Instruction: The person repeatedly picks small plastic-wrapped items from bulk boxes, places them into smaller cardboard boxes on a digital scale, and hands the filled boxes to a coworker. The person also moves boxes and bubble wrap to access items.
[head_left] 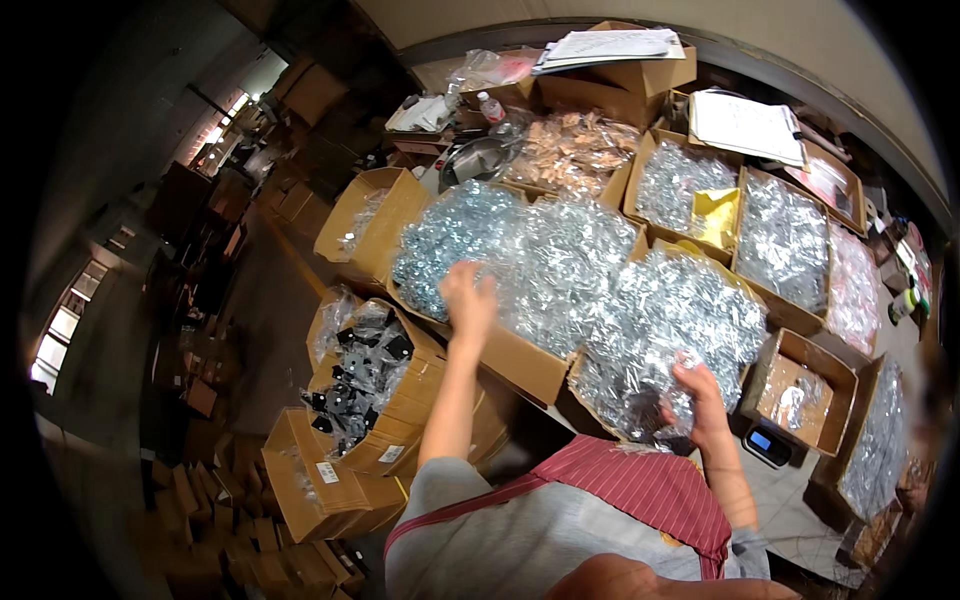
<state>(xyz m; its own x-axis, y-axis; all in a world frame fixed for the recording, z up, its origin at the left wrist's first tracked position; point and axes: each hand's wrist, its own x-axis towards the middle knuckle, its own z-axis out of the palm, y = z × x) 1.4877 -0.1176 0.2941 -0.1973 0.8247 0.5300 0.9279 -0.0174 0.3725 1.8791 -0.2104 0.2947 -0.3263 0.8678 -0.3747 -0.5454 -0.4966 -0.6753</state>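
Packets [690, 300] of small shiny parts lie heaped in open boxes in front of the person, and we take them as the work in hand. From the head view, we find the left hand [470, 300] at the near edge of the blue-tinted heap [455, 225], its fingers bent and partly spread; blur and angle hide the tips, so we cannot tell whether they hold anything. We note the right hand [708, 400] at the near right edge of the silver heap, thumb and fingers closed around what appears to be a clear packet [677, 403]. To the right of that hand we record a small box [842, 405] with a few packets in it and, just beside it, a device [768, 447] with a lit display. Left of the left forearm, another box [425, 380] bears bagged black parts. We judge the step to be picking packets from the heaps by hand. In our judgement, the next move calls for the left fingers to single out one packet, since its neighbours may cling or slide, while the right grip holds steady.
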